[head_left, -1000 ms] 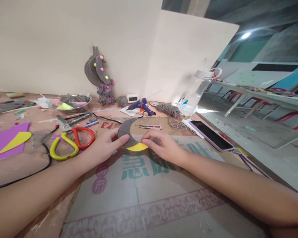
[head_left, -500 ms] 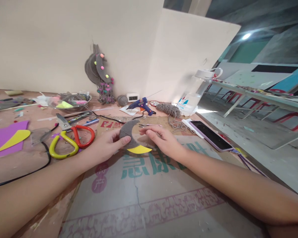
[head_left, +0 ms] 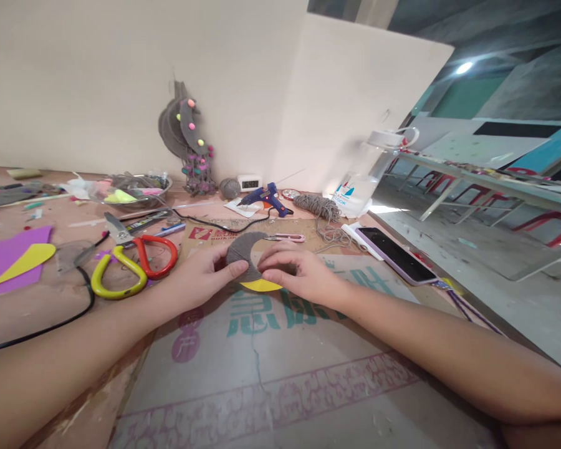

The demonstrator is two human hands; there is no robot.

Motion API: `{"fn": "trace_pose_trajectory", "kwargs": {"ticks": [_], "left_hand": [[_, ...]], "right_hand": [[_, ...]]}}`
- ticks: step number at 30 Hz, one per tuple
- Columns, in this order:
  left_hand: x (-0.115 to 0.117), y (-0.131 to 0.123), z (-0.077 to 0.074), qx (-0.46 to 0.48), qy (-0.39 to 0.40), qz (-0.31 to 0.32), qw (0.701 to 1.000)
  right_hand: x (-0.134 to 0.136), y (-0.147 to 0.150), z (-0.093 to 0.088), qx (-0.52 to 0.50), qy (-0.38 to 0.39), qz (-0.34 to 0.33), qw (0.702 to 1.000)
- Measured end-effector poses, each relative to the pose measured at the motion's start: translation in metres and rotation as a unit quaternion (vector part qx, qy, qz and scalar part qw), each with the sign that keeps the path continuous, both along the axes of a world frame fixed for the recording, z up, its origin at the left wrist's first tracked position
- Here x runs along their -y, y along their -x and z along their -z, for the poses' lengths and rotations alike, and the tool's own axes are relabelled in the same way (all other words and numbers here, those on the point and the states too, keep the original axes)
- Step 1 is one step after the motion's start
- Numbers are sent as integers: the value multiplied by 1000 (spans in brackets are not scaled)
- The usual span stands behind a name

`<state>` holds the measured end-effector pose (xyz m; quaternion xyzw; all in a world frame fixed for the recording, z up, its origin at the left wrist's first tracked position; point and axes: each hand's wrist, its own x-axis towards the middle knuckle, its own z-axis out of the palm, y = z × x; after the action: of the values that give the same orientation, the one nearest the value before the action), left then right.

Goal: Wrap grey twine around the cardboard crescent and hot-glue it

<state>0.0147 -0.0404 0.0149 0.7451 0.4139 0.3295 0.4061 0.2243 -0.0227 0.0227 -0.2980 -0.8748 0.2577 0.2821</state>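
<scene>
A grey crescent wrapped in twine (head_left: 244,249), with bare yellow foam (head_left: 262,286) at its lower end, lies over the printed cardboard sheet (head_left: 271,349). My left hand (head_left: 197,279) pinches the crescent's left side between thumb and fingers. My right hand (head_left: 293,270) curls over its right part, fingertips pressed onto the grey wrap just above the yellow tip.
Yellow- and red-handled scissors (head_left: 131,265) lie left of my hands, near a black cable (head_left: 51,324) and purple foam with a yellow cutout (head_left: 21,260). Behind are a blue glue gun (head_left: 266,198), grey twine (head_left: 315,206), small pink snips (head_left: 287,237), a phone (head_left: 393,252) and a water bottle (head_left: 362,181).
My right hand lifted off the yellow tip, then came back down onto the grey wrap closer to my left hand. The crescent tilted a little; less yellow shows.
</scene>
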Motion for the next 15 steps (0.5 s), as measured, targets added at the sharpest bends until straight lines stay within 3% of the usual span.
{"fn": "trace_pose_trajectory", "kwargs": {"ticks": [3, 9, 15], "left_hand": [[0, 0, 1, -3, 0, 3, 1000], [-1, 2, 4, -13, 17, -3, 1000], [1, 1, 1, -14, 19, -27, 999]], "right_hand": [[0, 0, 2, -12, 15, 10, 1000], [-3, -1, 3, -75, 143, 97, 982], [-18, -10, 4, -174, 49, 201, 963]]}}
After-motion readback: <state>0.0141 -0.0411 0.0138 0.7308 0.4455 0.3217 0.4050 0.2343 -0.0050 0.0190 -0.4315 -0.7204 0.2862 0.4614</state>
